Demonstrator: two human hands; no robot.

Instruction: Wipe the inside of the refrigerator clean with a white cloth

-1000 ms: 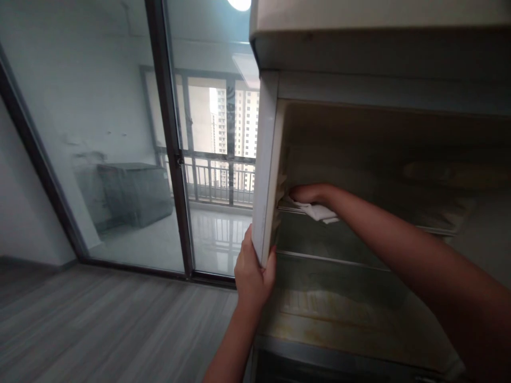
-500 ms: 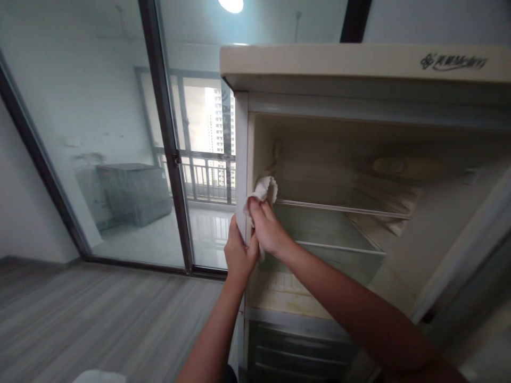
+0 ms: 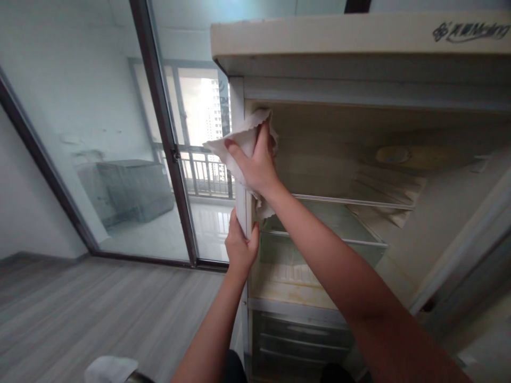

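Observation:
A white cloth (image 3: pixel 252 125) with a scalloped edge is pressed by my right hand (image 3: pixel 258 162) to the left front edge of an open refrigerator (image 3: pixel 319 40). Its thumb is spread from the fingers, and one corner of the cloth sticks out leftward past the frame. Lower down, my left hand (image 3: pixel 240 249) grips the same door-side edge, thumb on the inner side and fingers around the outside. Inside the refrigerator are glass shelves (image 3: pixel 351 199), and yellow stains mark the compartment floor (image 3: pixel 295 290).
The refrigerator's lower compartment (image 3: pixel 299 346) shows dark drawer fronts. To the left, sliding glass doors (image 3: pixel 171 154) with dark frames face a balcony holding a grey box-like unit (image 3: pixel 136 189). A white item (image 3: pixel 109 369) is partly visible at the bottom on the wood-look floor (image 3: pixel 120 308).
My right hand has moved up the refrigerator's edge with the cloth, which is now spread wider. My left hand keeps its grip on the edge. The view has tilted slightly downward.

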